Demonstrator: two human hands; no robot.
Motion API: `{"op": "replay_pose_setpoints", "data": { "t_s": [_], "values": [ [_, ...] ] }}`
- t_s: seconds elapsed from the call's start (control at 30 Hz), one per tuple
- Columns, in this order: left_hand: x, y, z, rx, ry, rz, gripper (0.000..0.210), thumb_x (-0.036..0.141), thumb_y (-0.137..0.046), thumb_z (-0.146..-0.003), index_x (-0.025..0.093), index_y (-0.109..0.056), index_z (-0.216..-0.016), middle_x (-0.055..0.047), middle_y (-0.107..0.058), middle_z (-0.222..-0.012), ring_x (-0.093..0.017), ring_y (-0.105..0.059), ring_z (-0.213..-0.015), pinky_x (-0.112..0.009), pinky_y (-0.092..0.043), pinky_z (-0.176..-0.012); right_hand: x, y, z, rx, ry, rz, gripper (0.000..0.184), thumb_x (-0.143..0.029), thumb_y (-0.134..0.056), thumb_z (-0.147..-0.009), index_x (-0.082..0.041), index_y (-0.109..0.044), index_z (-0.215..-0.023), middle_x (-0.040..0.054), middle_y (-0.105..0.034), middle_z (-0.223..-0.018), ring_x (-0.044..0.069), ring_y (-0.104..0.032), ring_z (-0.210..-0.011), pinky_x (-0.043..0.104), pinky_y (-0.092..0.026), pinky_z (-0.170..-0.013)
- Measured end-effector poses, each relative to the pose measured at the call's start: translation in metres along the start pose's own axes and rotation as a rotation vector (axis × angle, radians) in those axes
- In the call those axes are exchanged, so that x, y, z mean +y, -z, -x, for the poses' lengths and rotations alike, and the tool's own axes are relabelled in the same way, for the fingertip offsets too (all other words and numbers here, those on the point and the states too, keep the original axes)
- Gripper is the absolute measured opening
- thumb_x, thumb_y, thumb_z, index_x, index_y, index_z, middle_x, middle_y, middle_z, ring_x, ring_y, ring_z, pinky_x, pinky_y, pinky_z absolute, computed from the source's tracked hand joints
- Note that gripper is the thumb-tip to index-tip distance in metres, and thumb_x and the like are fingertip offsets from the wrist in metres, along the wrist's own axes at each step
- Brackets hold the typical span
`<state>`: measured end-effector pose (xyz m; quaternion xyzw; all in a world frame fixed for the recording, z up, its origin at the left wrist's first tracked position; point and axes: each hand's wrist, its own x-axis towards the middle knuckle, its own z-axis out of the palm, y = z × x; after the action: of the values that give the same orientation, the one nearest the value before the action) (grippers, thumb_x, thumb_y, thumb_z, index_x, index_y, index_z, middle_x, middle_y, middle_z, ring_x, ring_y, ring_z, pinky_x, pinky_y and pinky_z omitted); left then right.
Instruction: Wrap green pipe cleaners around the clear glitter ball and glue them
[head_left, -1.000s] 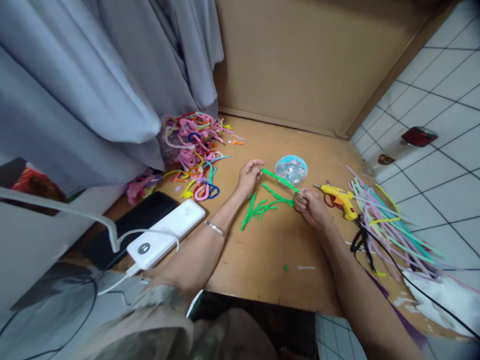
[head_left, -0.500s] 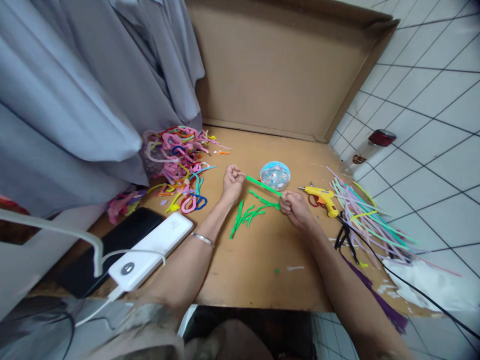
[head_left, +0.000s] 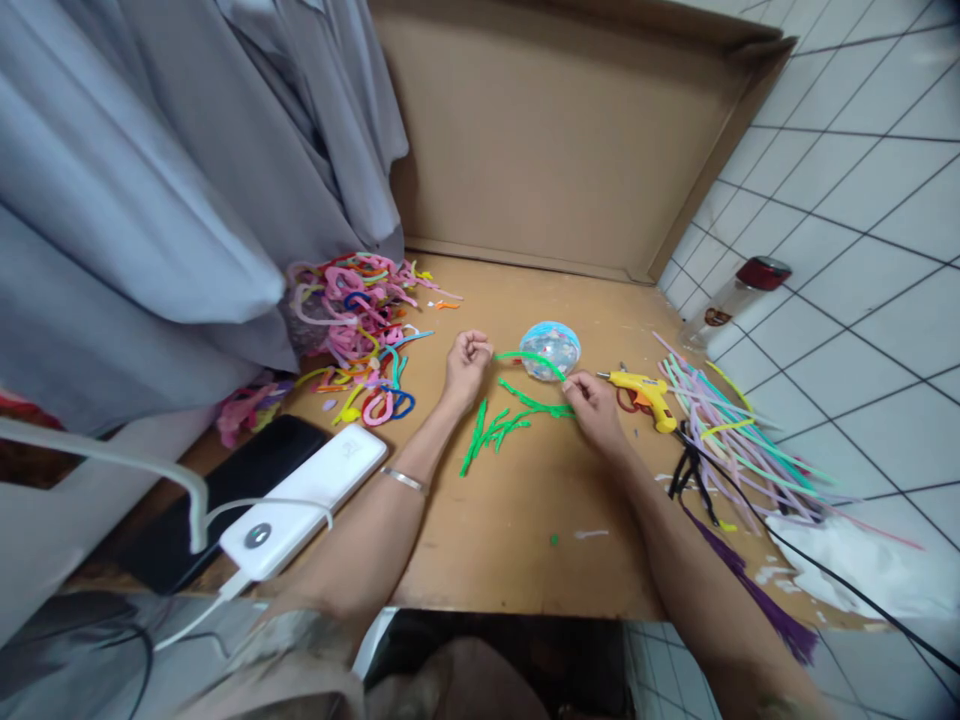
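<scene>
With the green strip (head_left: 529, 356) as the clock's centre, a black slab (head_left: 247, 478) and a white power bank (head_left: 307, 497) lie side by side on the desk (head_left: 510, 540) around eight o'clock; a tangled, mostly pink heap (head_left: 349, 300) sits between nine and ten. The left hand (head_left: 466, 368), apart from the right, pinches one end of the strip. Cut green pieces (head_left: 501, 431) lie at seven. The strip arches before a clear round container (head_left: 553, 343) to the right hand (head_left: 594, 402), whose thumb and finger clamp it; whether this hand touches the pieces cannot be told. Between three and four are a yellow glue gun (head_left: 646, 393) and pale stems (head_left: 739, 435).
</scene>
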<state>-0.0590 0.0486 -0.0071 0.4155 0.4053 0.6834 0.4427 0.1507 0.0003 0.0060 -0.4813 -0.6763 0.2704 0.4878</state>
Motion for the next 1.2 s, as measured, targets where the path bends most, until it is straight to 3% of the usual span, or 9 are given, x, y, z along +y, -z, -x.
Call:
{"op": "replay_pose_setpoints", "data": {
  "t_s": [0.17, 0.27, 0.4, 0.53, 0.67, 0.83, 0.93, 1.07, 1.2],
  "values": [
    [0.001, 0.001, 0.000, 0.006, 0.064, 0.035, 0.015, 0.031, -0.063, -0.074, 0.018, -0.055, -0.074, 0.004, -0.054, -0.061, -0.008, -0.043, -0.051, -0.020, -0.033, -0.052, 0.001, 0.005, -0.001, -0.029, 0.184, 0.184, 0.020, -0.030, -0.052, -0.087, -0.022, -0.054, -0.069, -0.0006, -0.052, -0.067, 0.015, -0.046, -0.065, 0.028, -0.035, -0.064],
    [0.004, 0.000, 0.002, -0.067, 0.096, 0.000, 0.023, 0.039, -0.062, -0.077, 0.017, -0.060, -0.071, -0.001, -0.061, -0.068, -0.009, -0.047, -0.055, -0.022, -0.035, -0.053, 0.002, 0.007, -0.002, -0.058, 0.244, 0.223, 0.021, -0.032, -0.049, -0.090, -0.022, -0.058, -0.073, 0.0032, -0.059, -0.076, 0.018, -0.052, -0.072, 0.030, -0.039, -0.072],
    [0.015, -0.005, 0.013, -0.172, -0.121, -0.187, 0.027, 0.040, -0.061, -0.081, 0.017, -0.066, -0.068, -0.003, -0.065, -0.071, -0.015, -0.055, -0.071, -0.026, -0.042, -0.071, 0.002, 0.008, -0.002, -0.069, 0.241, 0.238, 0.023, -0.035, -0.048, -0.091, -0.023, -0.061, -0.077, 0.0051, -0.061, -0.078, 0.020, -0.054, -0.074, 0.032, -0.041, -0.073],
    [0.025, -0.014, 0.029, -0.316, -0.318, -0.497, 0.017, 0.036, -0.064, -0.081, 0.023, -0.074, -0.075, -0.005, -0.071, -0.081, -0.021, -0.055, -0.087, -0.034, -0.038, -0.090, 0.001, 0.008, -0.001, -0.113, 0.256, 0.257, 0.022, -0.035, -0.048, -0.091, -0.023, -0.063, -0.080, 0.0062, -0.063, -0.080, 0.021, -0.055, -0.076, 0.034, -0.042, -0.075],
    [0.020, -0.021, 0.039, -0.487, -0.391, -0.655, 0.017, 0.034, -0.062, -0.084, 0.027, -0.077, -0.086, -0.006, -0.073, -0.088, -0.024, -0.054, -0.092, -0.039, -0.033, -0.095, 0.000, 0.006, -0.001, -0.143, 0.251, 0.234, 0.022, -0.036, -0.049, -0.090, -0.024, -0.062, -0.078, 0.0064, -0.064, -0.081, 0.022, -0.056, -0.079, 0.034, -0.042, -0.075],
    [0.010, -0.021, 0.036, -0.439, -0.327, -0.615, 0.014, 0.032, -0.064, -0.081, 0.026, -0.077, -0.079, -0.005, -0.069, -0.073, -0.022, -0.054, -0.078, -0.037, -0.035, -0.090, -0.001, 0.004, 0.000, -0.127, 0.152, 0.126, 0.023, -0.037, -0.050, -0.091, -0.023, -0.063, -0.078, 0.0030, -0.062, -0.075, 0.018, -0.054, -0.072, 0.030, -0.042, -0.070],
    [0.009, -0.019, 0.033, -0.405, -0.299, -0.598, 0.014, 0.030, -0.064, -0.081, 0.025, -0.076, -0.076, -0.003, -0.067, -0.069, -0.020, -0.053, -0.073, -0.037, -0.036, -0.090, -0.004, 0.008, 0.000, -0.043, 0.109, 0.068, 0.026, -0.039, -0.047, -0.093, -0.022, -0.065, -0.084, 0.0025, -0.062, -0.076, 0.018, -0.055, -0.071, 0.029, -0.042, -0.069],
    [0.011, -0.020, 0.034, -0.392, -0.284, -0.605, 0.014, 0.029, -0.064, -0.081, 0.025, -0.076, -0.076, -0.003, -0.069, -0.071, -0.019, -0.054, -0.073, -0.039, -0.036, -0.092, -0.009, 0.009, 0.000, -0.011, 0.189, 0.131, 0.020, -0.036, -0.053, -0.090, -0.023, -0.067, -0.090, 0.0058, -0.066, -0.089, 0.020, -0.058, -0.083, 0.032, -0.044, -0.077],
    [0.015, -0.023, 0.037, -0.433, -0.257, -0.569, 0.012, 0.028, -0.066, -0.079, 0.025, -0.076, -0.075, -0.003, -0.071, -0.073, -0.020, -0.056, -0.076, -0.038, -0.038, -0.092, -0.009, 0.003, 0.002, -0.078, 0.211, 0.173, 0.015, -0.033, -0.055, -0.088, -0.023, -0.065, -0.082, 0.0051, -0.063, -0.084, 0.019, -0.055, -0.076, 0.031, -0.042, -0.071]
  ]
}}
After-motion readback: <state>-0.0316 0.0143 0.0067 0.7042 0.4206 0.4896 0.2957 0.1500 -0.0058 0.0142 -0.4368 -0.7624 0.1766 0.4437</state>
